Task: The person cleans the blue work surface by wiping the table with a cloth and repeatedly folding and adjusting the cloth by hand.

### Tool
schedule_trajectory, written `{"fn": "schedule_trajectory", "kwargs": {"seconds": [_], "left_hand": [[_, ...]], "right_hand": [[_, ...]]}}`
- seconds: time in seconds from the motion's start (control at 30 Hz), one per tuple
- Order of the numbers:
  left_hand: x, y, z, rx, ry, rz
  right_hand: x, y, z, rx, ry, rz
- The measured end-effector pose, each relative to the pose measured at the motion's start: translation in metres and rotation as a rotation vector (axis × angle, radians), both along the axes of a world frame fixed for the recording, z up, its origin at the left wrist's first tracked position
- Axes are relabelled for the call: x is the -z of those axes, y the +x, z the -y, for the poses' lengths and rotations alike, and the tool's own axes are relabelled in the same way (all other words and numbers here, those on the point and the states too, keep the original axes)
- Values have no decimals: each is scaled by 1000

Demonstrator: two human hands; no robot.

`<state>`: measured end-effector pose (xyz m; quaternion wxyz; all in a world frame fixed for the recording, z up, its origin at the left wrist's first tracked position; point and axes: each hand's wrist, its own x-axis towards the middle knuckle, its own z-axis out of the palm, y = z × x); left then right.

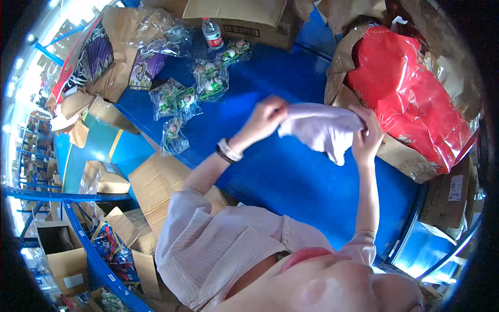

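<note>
A pale lilac piece of cloth (325,127) is stretched between my two hands above the blue table. My left hand (267,114), with a pale band and a dark band at the wrist, pinches its left end. At the opposite end, my right hand (368,132) grips the upper corner with fingers closed. The cloth's lower edge hangs loose in folds, and I cannot tell what kind of item it is. Beyond my left hand lie several clear plastic packets (210,80) with green and white contents.
A water bottle (212,34) stands by a cardboard box (249,28) at the back. Red plastic wrapping (405,88) fills an open carton on the right. Purple printed packages (145,70) lie at the left. Open cartons (156,192) and a blue rail (93,249) are at lower left.
</note>
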<state>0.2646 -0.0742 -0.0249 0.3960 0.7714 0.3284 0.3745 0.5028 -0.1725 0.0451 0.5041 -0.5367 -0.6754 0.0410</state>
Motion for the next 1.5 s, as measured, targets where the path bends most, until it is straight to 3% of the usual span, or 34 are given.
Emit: {"fn": "schedule_trajectory", "kwargs": {"seconds": [0.07,0.13,0.2,0.3,0.37,0.4,0.53,0.63,0.7,0.87,1.03,1.13,1.2,1.27,1.5], "left_hand": [[-20,-13,-21,-107,303,86],[-33,-25,-27,-141,400,91],[-35,-37,-24,-151,658,-55],[0,-61,-3,-39,610,-243],[32,-76,16,45,488,-413],[42,-81,29,22,466,-418],[54,-93,54,-86,311,-312],[57,-99,52,-201,306,-304],[57,-100,47,-314,311,-293],[51,-115,53,-443,359,-323],[93,-163,55,-613,289,-354],[87,-168,54,-643,316,-362],[84,-177,54,-686,337,-379],[88,-185,53,-687,346,-398],[95,-185,54,-707,390,-467]], "right_hand": [[1,6,-6,-149,124,7],[9,9,-6,-247,159,49],[29,10,0,-500,-83,145],[72,10,15,-566,-181,251],[85,11,28,-714,-604,198],[82,11,29,-708,-605,196],[53,0,21,-618,-624,155],[71,-43,-10,-462,-236,379],[95,-90,-22,-379,-164,614],[193,-149,-58,-168,-86,636],[175,-134,-71,-264,-105,478],[177,-120,-125,-107,-394,329],[190,-103,-172,2,-433,184],[222,-84,-225,299,-186,440],[205,-56,-310,590,-284,384]]}}
